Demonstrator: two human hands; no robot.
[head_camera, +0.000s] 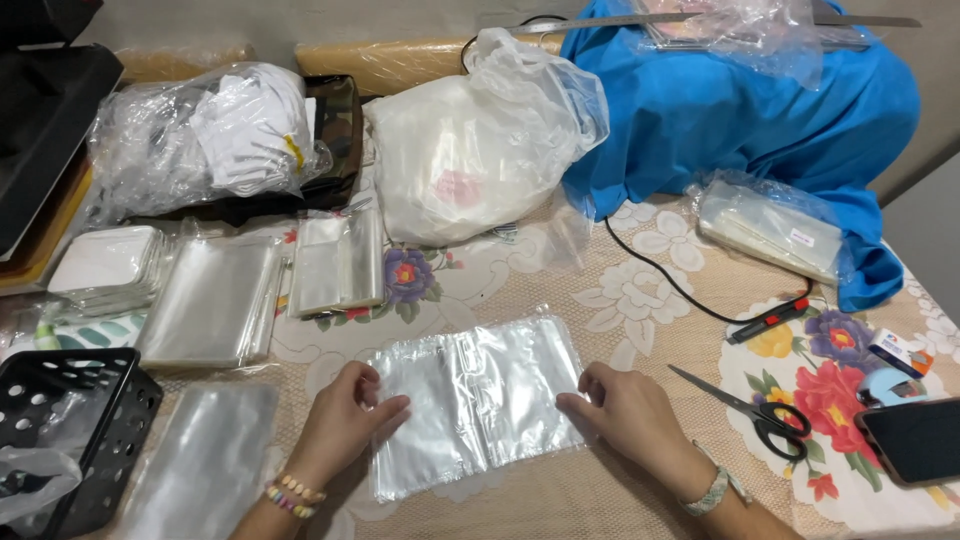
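My left hand (345, 415) rests on the left edge of a flat, clear plastic sleeve (478, 400) lying in front of me on the desk (600, 500), which wears a beige lace cloth with printed flowers. The fingers (385, 408) of that hand lie nearly straight, pressing down on the film rather than closing around it, with the thumb at the sleeve's upper left corner. My right hand (625, 415) sits at the sleeve's right edge, its fingers (572, 403) loosely curled and their tips touching the plastic; it grips nothing that I can see. The sleeve lies wrinkled and shiny between both hands, close to the near edge of the desk. Just right of my right hand lie black-handled scissors (750, 408), blades pointing towards it, and further right a dark smartphone (915, 440). To my left a black perforated plastic basket (75, 420) stands beside stacks of clear plastic bags (215, 300). Behind the sleeve sits a bulging white plastic bag (470, 160), and to its right a heap of bright blue cloth (740, 110).
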